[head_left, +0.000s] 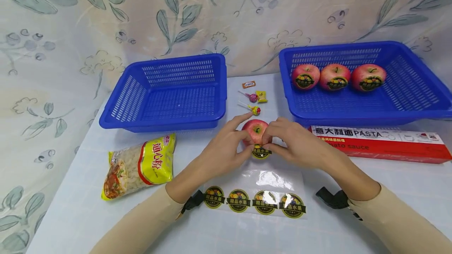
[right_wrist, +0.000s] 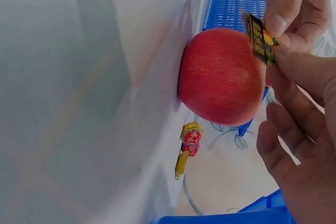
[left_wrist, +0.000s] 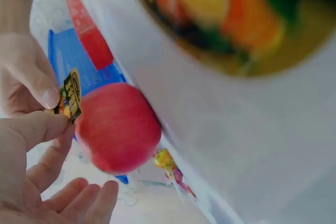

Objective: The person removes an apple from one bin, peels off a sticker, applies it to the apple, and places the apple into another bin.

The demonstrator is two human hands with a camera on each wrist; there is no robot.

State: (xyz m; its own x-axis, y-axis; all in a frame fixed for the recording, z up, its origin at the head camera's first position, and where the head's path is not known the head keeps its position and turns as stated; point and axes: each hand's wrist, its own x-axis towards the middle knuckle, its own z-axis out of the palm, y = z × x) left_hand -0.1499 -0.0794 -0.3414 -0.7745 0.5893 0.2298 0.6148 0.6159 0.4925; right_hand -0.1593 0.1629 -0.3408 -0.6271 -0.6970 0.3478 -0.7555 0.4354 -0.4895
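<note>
A round black-and-gold fruit sticker [head_left: 261, 152] is held at the near side of a red apple [head_left: 255, 127] on the table. The left hand [head_left: 226, 146] pinches the sticker's left edge between thumb and finger; the right hand [head_left: 300, 142] pinches its right edge. In the left wrist view, the sticker [left_wrist: 72, 94] stands bent beside the apple [left_wrist: 119, 129]. From the right wrist, part of the sticker [right_wrist: 257, 36] appears against the apple's skin; how much is stuck, I cannot tell. Closer to the person lies a clear sheet [head_left: 275, 181] with several stickers.
A blue basket [head_left: 166, 124] stands at left. Another blue basket [head_left: 353, 118] holds 3 stickered apples [head_left: 335, 77]. Below it lies a pasta box [head_left: 392, 148]. A macaroni bag [head_left: 141, 166] rests at left. Lollipops [head_left: 255, 109] and small wrapped sweets [head_left: 261, 96] lie between the baskets.
</note>
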